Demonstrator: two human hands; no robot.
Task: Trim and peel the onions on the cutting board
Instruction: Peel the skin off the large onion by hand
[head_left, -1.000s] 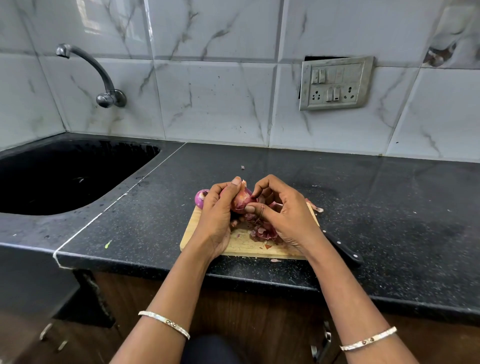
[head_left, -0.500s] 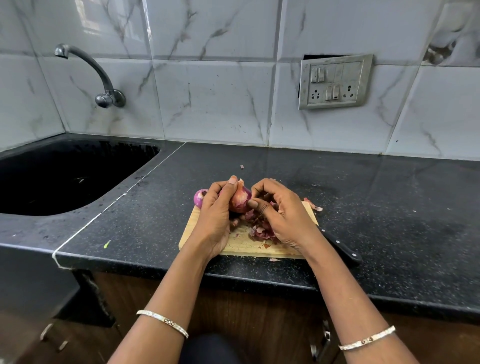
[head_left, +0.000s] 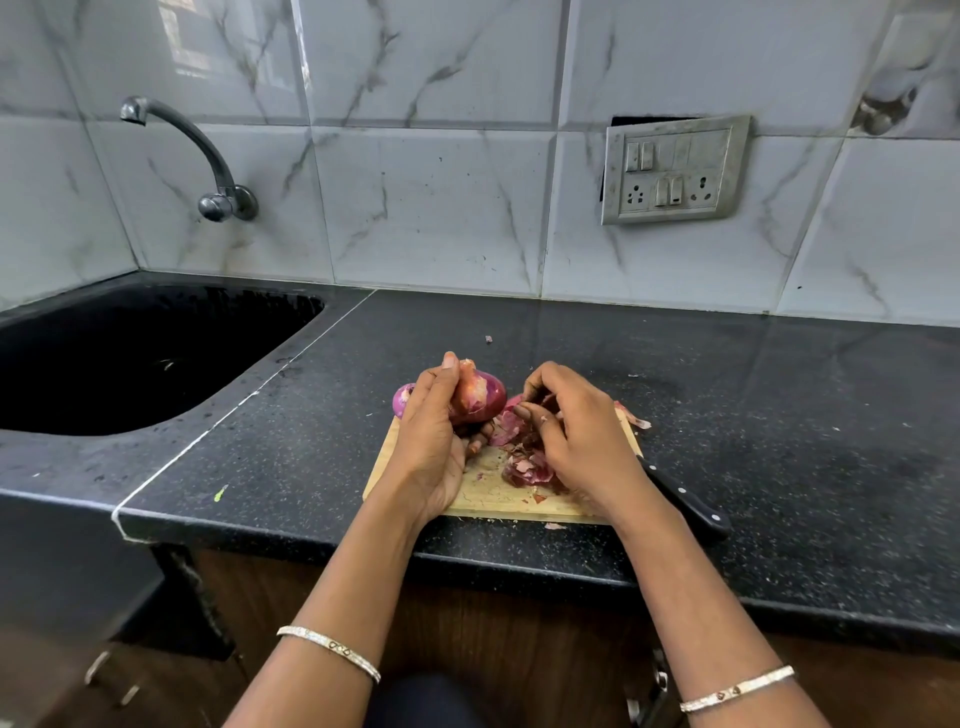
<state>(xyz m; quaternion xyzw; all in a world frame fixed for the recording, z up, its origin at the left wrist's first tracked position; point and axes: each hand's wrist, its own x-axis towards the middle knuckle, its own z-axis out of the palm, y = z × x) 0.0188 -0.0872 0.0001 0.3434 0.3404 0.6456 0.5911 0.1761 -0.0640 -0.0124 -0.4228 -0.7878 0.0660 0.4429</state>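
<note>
Two onions were in view: we saw the left hand (head_left: 434, 447) gripping a red onion (head_left: 480, 397) above the far left part of the cutting board (head_left: 480, 491), its fingers curled round the bulb and the thumb up along its far side, while a second onion (head_left: 402, 399) peeked out just behind that hand at the board's far left corner. The right hand (head_left: 576, 436) hovered over the middle of the board with its fingers (head_left: 535, 418) curled and pinching a bit of papery skin just beside the held onion. Under it lay a heap of purple peels (head_left: 527, 470), and one more peel (head_left: 631, 418) hung over the board's far right edge. We could see a black-handled knife (head_left: 685, 501) lying on the dark speckled table (head_left: 779, 441) at the board's right side, its blade hidden by the right wrist. To the left sat the black sink (head_left: 130, 358), with a tap (head_left: 208, 166) on the tiled wall and a switch panel (head_left: 672, 169) further right.
</note>
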